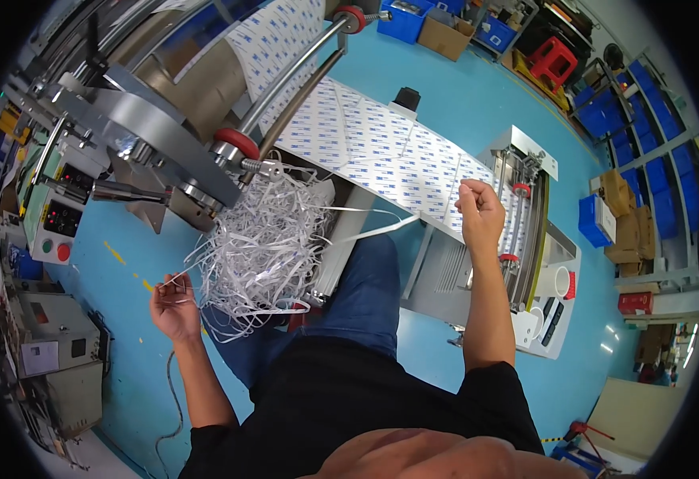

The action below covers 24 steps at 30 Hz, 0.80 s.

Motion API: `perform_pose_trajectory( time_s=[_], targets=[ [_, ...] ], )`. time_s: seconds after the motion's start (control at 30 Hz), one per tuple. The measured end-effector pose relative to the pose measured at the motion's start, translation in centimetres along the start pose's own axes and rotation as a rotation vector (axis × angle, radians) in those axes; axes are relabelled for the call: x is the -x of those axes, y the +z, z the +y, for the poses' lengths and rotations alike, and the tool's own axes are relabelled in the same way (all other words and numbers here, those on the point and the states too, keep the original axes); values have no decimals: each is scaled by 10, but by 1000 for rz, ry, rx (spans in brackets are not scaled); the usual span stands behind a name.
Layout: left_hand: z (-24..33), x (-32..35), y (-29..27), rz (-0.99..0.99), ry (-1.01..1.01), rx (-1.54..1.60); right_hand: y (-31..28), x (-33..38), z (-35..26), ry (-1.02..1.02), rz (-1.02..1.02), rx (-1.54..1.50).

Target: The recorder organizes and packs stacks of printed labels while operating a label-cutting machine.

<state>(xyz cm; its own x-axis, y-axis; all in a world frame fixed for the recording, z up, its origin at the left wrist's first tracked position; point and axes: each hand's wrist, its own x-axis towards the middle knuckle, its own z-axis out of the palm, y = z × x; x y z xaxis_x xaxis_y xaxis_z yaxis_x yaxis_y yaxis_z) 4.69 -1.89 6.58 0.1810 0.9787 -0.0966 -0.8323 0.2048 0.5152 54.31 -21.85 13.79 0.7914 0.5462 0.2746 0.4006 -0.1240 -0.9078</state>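
My left hand is raised at the left with curled fingers, and thin white strips run from it toward a heap. That big tangled heap of paper strips lies between the machine and my legs. My right hand hovers over the near edge of a white web with blue print, close to the right-hand unit. Its thumb and forefinger are pinched; what they hold, if anything, is too small to make out. From the web's near edge a flat strip trails left to the heap.
A roller machine with red collars stands at the upper left, beside a control panel with buttons. The right-hand machine has rollers. Blue bins, cartons and a red stool stand farther off.
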Motion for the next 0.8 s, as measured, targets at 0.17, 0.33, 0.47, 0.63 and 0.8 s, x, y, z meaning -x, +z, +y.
perform_pose_trajectory(
  time_s=[0.17, 0.33, 0.47, 0.63, 0.8],
  targets=[
    [12, 5, 3, -58, 72, -25, 10, -1, -7, -97, -65, 27],
    [-15, -4, 4, 120, 68, -142, -7, 6, 1, -142, -29, 123],
    [-10, 9, 11, 150, 155, -262, 1, 7, 12, -183, -60, 65],
    [-6, 11, 19, 184, 160, -353, 12, 0, 12, -197, -79, -12],
    [-3, 4, 25, 112, 127, -314, 6, -5, 17, -172, -26, 5]
  ],
)
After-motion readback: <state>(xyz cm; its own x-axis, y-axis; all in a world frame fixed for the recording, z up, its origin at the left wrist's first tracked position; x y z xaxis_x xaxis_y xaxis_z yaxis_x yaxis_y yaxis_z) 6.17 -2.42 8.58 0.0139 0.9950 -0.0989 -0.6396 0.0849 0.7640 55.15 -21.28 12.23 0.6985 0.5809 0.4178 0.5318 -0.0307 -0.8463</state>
